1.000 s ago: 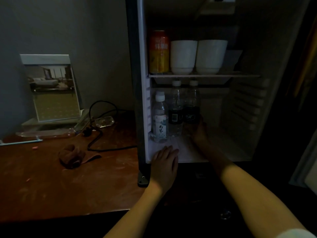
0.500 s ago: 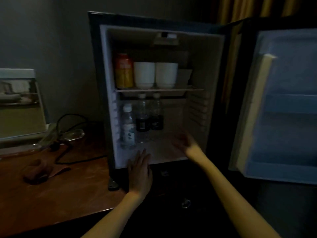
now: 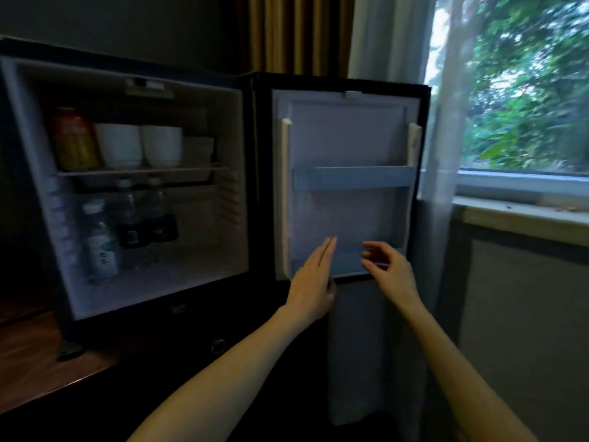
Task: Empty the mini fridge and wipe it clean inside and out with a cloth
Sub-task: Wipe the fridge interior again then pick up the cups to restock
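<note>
The mini fridge (image 3: 242,129) stands open on the left, its door (image 3: 347,145) swung fully out to the right. On the upper shelf stand an orange can (image 3: 74,140) and two white cups (image 3: 140,145). Below are three bottles (image 3: 127,224), one with a white label at the front left. My left hand (image 3: 314,279) reaches with straight fingers toward the door's lower bin (image 3: 347,266). My right hand (image 3: 387,271) hovers beside it with loosely bent fingers, holding nothing. No cloth is in view.
A wooden tabletop (image 3: 38,374) lies at the lower left under the fridge. Sheer and brown curtains (image 3: 382,43) hang behind the door. A window (image 3: 522,90) with a sill is at the right, green foliage outside.
The view swung right from the fridge interior to the door. Both hands left the fridge floor and moved right to the door's lower bin. The table items went out of view.
</note>
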Motion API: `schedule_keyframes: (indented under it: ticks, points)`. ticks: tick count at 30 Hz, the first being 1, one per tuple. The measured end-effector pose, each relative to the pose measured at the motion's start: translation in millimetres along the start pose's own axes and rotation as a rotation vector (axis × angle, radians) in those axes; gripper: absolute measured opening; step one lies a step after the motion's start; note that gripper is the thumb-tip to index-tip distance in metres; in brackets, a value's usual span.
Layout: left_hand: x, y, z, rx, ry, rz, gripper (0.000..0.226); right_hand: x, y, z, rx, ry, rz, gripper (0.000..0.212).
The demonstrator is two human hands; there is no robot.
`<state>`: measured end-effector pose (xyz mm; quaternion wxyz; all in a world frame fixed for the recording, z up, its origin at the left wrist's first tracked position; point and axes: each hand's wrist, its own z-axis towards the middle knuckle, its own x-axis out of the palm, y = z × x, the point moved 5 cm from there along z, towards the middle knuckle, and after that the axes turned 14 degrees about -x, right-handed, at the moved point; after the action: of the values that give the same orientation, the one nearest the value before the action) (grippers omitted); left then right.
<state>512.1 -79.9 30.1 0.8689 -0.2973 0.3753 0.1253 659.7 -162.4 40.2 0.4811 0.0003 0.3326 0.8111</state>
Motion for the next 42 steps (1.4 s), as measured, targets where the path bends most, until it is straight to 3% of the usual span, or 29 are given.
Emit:
schedule_keyframes:
  ticks: [4, 8, 15, 25, 32, 36, 42]
  points:
    - [25, -3, 23, -0.206, 0.179, 0.207, 0.089, -38, -15, -15, 0.028, -0.059, -0.02, 0.034]
    - [30, 1, 27, -0.232, 0.278, 0.312, 0.098, -61, -25, -31, 0.032, -0.086, -0.018, 0.032]
    - [29, 0, 14, -0.258, 0.243, 0.344, 0.088, -88, -20, -47, -0.011, -0.15, -0.058, 0.033]
    - [-13, 1, -39, -0.293, 0.17, 0.353, 0.072, -122, 36, -48, -0.291, -0.31, -0.184, 0.048]
    - [-47, 8, -90, -0.347, 0.178, 0.257, 0.074, -111, 96, -82, -0.542, -0.385, -0.194, 0.048]
    - [-66, 1, -121, -0.363, 0.077, 0.116, 0.058, -91, 123, -96, -0.542, -0.236, -0.084, 0.052]
    - [-110, -17, -176, -0.17, -0.338, -0.158, 0.056, -38, 166, -122, -0.663, -0.012, 0.032, 0.059]
